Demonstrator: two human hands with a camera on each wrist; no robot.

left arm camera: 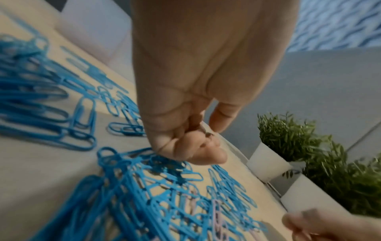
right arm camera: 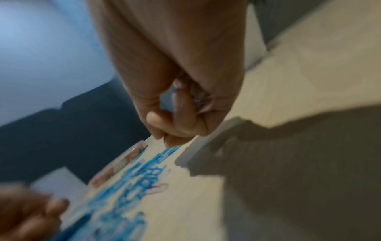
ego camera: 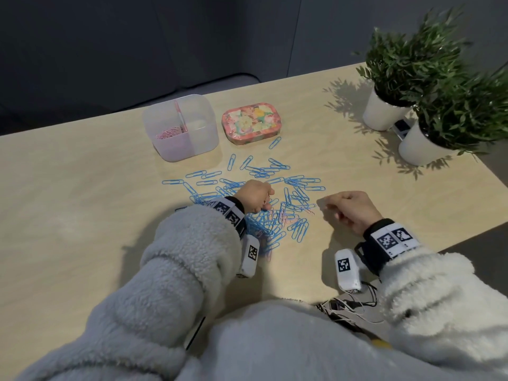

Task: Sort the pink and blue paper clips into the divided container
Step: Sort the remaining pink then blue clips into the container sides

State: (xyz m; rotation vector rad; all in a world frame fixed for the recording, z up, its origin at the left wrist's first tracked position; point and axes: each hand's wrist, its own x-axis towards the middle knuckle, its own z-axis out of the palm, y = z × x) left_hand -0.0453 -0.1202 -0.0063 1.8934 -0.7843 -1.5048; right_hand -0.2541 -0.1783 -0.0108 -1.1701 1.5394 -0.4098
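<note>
Blue paper clips lie in a wide pile mid-table, with a few pink paper clips among them near its right edge. My left hand hovers over the pile with its fingers curled; the left wrist view shows thin wire bits pinched in the left hand. My right hand rests beside the pile as a loose fist, and a pinkish glint shows inside the curled right hand. The translucent divided container stands behind, with pink clips in its left compartment.
A floral tin sits right of the container. Two potted plants in white pots stand at the far right. Bare wooden table lies left of the pile and in front of it.
</note>
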